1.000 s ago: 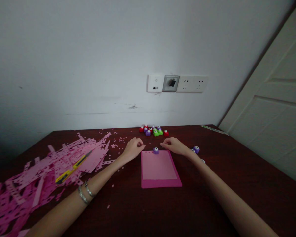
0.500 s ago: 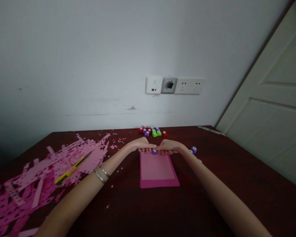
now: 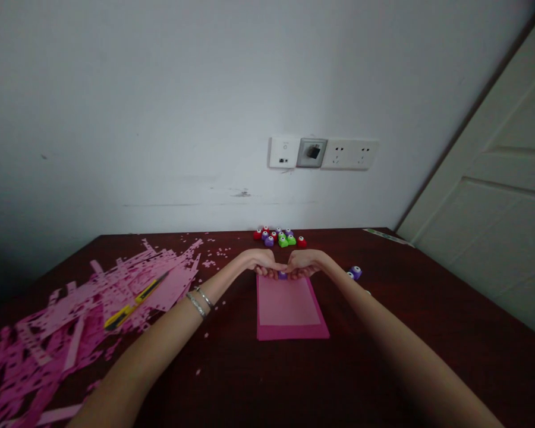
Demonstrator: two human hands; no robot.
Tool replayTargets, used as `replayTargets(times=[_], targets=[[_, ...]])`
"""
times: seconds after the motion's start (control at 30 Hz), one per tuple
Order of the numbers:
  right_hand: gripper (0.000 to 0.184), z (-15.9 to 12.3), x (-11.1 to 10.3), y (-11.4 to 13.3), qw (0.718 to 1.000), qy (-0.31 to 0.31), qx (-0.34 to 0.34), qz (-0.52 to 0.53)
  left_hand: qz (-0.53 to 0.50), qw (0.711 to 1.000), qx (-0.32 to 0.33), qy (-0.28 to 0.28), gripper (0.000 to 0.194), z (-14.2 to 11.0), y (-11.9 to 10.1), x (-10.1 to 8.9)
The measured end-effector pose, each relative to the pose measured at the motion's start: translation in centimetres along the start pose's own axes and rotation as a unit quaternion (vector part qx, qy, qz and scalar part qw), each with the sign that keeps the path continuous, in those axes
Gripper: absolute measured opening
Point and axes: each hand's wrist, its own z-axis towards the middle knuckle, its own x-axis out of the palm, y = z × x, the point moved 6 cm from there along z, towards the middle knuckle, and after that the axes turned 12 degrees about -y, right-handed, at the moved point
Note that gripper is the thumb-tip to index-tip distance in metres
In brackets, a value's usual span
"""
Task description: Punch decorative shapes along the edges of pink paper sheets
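Observation:
A small purple craft punch (image 3: 282,276) sits at the far edge of a light pink sheet (image 3: 288,303), which lies on darker pink paper (image 3: 293,333). My left hand (image 3: 264,263) closes in on the punch from the left, its thumb on top and its fingers curled at the paper's edge. From the other side my right hand (image 3: 303,263) does the same, its thumb meeting the left one over the punch. Both hands are closed about the punch and hide most of it.
Several red, green and purple punches (image 3: 283,241) stand near the wall. More purple punches (image 3: 355,272) lie right of my right wrist. At left spreads a heap of pink paper scraps (image 3: 93,309), with a yellow utility knife (image 3: 136,302) on top. A ruler-like strip (image 3: 387,237) lies back right.
My hands were apart on either side of the punch. They have come together over it, thumbs on its top, and the punch now looks lower between them.

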Motion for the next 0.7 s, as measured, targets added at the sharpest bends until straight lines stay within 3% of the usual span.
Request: replayTargets(times=[0.2, 0.4, 0.53, 0.7], targets=[[0.025, 0.1, 0.2, 0.1, 1.000, -0.007, 0.002, 0.006, -0.019, 0.999, 0.002, 0.026, 0.050, 0.2, 0.0, 0.4], [0.025, -0.5, 0.3, 0.6, 0.999, -0.036, 0.001, -0.002, -0.031, 0.999, 0.007, 0.004, 0.056, 0.1, 0.3, 0.5], [0.027, -0.7, 0.2, 0.2, 0.998, -0.064, -0.026, 0.010, -0.038, 0.996, 0.030, -0.074, 0.059, -0.3, 0.5, 0.4], [0.038, -0.2, -0.2, -1.4, 0.980, -0.173, -0.095, 0.026, -0.023, 0.974, 0.118, -0.190, 0.055, -1.4, -0.4, 0.4]])
